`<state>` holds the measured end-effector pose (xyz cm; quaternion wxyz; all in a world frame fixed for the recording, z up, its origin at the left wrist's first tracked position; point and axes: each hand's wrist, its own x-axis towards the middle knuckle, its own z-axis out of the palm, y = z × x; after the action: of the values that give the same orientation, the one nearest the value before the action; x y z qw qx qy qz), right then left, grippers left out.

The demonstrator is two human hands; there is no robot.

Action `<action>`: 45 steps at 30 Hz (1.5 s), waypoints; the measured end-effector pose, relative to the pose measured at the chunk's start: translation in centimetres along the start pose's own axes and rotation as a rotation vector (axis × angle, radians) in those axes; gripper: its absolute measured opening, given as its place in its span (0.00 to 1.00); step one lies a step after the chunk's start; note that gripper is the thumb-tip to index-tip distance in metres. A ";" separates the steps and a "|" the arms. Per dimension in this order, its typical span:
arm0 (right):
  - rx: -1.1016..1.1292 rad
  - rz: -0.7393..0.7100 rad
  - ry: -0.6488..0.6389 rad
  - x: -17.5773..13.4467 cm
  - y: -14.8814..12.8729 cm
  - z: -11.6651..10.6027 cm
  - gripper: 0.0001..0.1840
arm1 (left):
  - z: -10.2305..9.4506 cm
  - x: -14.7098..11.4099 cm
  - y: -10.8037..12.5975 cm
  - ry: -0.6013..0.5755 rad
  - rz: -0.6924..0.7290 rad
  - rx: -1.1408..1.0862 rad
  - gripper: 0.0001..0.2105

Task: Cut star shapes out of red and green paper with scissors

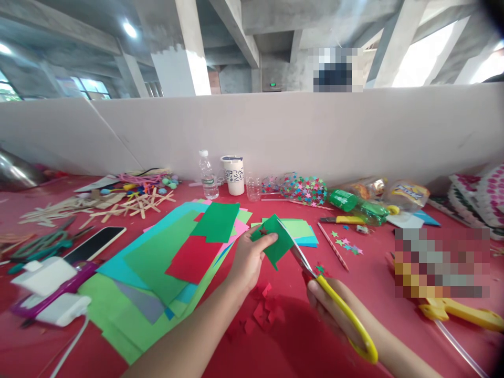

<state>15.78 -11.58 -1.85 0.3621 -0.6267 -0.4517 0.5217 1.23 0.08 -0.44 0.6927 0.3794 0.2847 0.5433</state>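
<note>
My left hand (252, 254) pinches a small piece of green paper (276, 247) above the table, thumb on top. A small dark red star (263, 230) shows on the paper by my thumb. In my right hand (334, 302) is a pair of scissors (346, 315) with yellow handles, my fingers closed round them. Their blades meet the right edge of the green paper. Red paper scraps (262, 314) lie on the red table below my hands. To the left are stacked coloured sheets, with a red sheet (197, 258) and a green sheet (218, 221) on top.
A water bottle (208, 178) and a white cup (233, 176) stand at the back by a white partition (252, 128). Wooden sticks (142, 205), a phone (96, 244) and chargers (59, 291) are left. Right are star-filled bottles (303, 188), a cutter (342, 220) and a yellow glue gun (457, 310).
</note>
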 end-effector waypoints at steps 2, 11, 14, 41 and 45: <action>0.003 0.001 -0.004 0.2 0.2 -0.1 0.31 | 0.0 0.0 0.0 0.001 -0.003 0.001 0.09; 0.012 -0.042 -0.002 0.5 0.4 -0.2 0.28 | -0.5 0.3 -0.2 0.000 -0.005 0.023 0.09; 0.008 -0.028 0.008 0.5 0.4 -0.1 0.29 | -0.3 0.2 0.1 -0.027 -0.035 0.013 0.08; -0.088 -0.133 0.139 2.0 2.5 -0.6 0.27 | 0.0 -0.6 1.6 -0.285 -0.242 -0.158 0.10; -0.085 -0.113 0.140 1.6 2.1 -0.4 0.27 | 0.7 -1.4 1.3 -0.344 -0.099 -0.003 0.10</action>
<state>16.66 -10.77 -4.17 0.3946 -0.6498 -0.4815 0.4361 0.80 -1.23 1.03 0.7579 0.4510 0.1795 0.4359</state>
